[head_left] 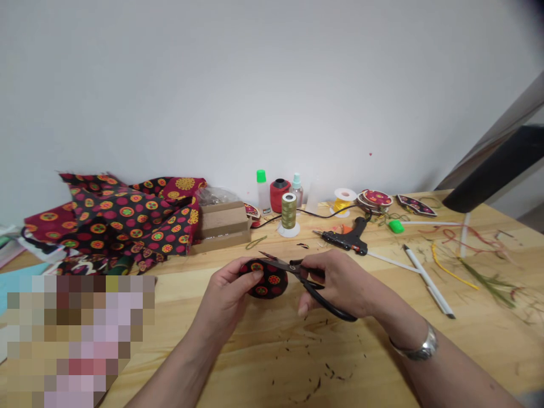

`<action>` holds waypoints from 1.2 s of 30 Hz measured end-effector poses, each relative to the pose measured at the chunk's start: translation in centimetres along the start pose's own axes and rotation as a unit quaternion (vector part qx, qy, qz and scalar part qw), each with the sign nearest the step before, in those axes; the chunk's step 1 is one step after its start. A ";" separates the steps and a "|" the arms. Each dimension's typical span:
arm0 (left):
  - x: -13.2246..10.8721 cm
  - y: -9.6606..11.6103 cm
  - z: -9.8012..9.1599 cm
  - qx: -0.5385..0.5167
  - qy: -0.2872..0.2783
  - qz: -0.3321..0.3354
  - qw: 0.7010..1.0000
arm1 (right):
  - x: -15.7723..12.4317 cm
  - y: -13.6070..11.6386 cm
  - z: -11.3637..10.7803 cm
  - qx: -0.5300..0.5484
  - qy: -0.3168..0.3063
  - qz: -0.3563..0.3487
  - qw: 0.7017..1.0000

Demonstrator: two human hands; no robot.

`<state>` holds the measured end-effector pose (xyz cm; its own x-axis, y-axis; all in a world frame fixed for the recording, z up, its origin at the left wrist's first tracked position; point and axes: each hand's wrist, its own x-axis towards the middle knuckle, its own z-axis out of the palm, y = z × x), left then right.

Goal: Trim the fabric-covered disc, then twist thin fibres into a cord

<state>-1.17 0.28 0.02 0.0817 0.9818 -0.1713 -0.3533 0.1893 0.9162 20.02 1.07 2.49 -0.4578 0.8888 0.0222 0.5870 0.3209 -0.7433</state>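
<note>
My left hand (pixel 232 292) pinches a round, dark fabric-covered disc (pixel 270 283) with red and green flower prints, its thumb lying on the printed face. In my right hand (pixel 340 280) is a pair of black-handled scissors (pixel 327 303). The blades lie at the disc's upper edge and point left; the far tip shows just beyond the fabric. Whether they are cutting at this instant I cannot tell. Small dark fabric snippets (pixel 329 371) are scattered on the wooden table (pixel 178 334) below both hands.
A black glue gun (pixel 351 238) lies right of centre, near a white pen (pixel 429 283). Behind stand an olive thread spool (pixel 289 212), a red thread cone (pixel 280 195) and bottles. Printed cloth (pixel 127 212) is heaped beside a cardboard box (pixel 223 224). Loose cords (pixel 454 269) lie right.
</note>
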 end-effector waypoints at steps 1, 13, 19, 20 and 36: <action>0.0 0.0 0.0 0.000 -0.003 0.000 1.000 | 0.0 0.1 0.0 0.003 0.002 0.001 1.000; 0.1 -0.1 -0.2 0.000 -0.005 0.000 1.000 | 0.0 0.2 0.2 0.001 0.011 0.005 1.000; -0.1 0.1 0.0 0.002 0.007 0.002 1.000 | 0.0 0.4 0.2 0.013 0.017 0.007 1.000; -0.1 0.2 0.0 0.002 0.009 0.004 1.000 | 0.0 0.4 0.2 0.012 0.017 0.009 1.000; 0.3 0.0 0.3 -0.069 0.002 -0.073 0.995 | 1.5 0.7 1.5 0.224 0.109 0.075 0.966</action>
<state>-0.89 0.62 0.09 0.1387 0.9438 -0.3000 -0.4627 0.3296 0.8230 18.76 2.09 1.04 -0.2101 0.9777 -0.0048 0.2668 0.0526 -0.9623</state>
